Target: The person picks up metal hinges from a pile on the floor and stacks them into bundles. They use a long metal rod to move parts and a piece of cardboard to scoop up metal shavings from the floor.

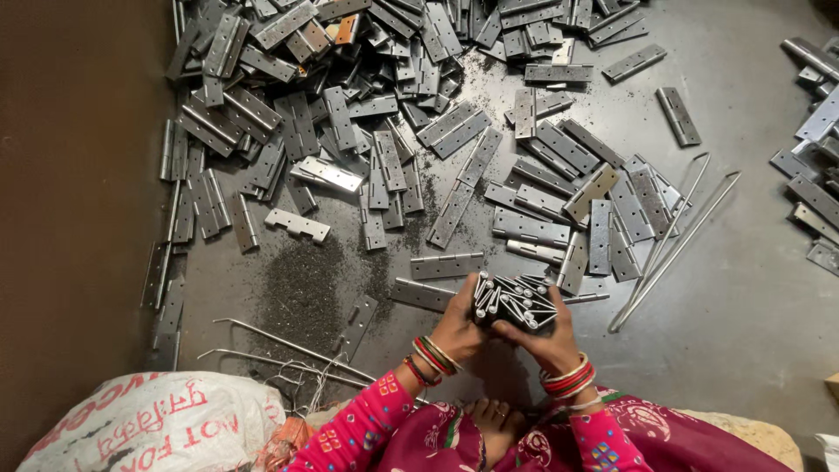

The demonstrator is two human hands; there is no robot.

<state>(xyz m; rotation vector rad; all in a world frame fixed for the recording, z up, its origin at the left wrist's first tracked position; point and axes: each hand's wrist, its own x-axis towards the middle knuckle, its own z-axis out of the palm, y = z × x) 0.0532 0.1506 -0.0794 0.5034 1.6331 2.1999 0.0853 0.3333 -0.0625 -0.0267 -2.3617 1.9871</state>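
Both my hands hold one bundle of stacked metal hinges (516,302) low in the middle of the head view, seen end-on. My left hand (459,328) grips its left side and my right hand (546,341) grips its right side and underside. Both wrists wear red and gold bangles over pink patterned sleeves. A large heap of loose grey hinges (350,105) spreads over the dark metal floor (743,288) beyond the bundle. A few single hinges (446,265) lie just in front of my hands.
Long bent wire rods (673,240) lie to the right of my hands, and more wires (288,350) to the left. A white printed sack (149,424) sits at the bottom left. Dark metal filings (306,288) dust the floor. More hinges (817,166) lie at the right edge.
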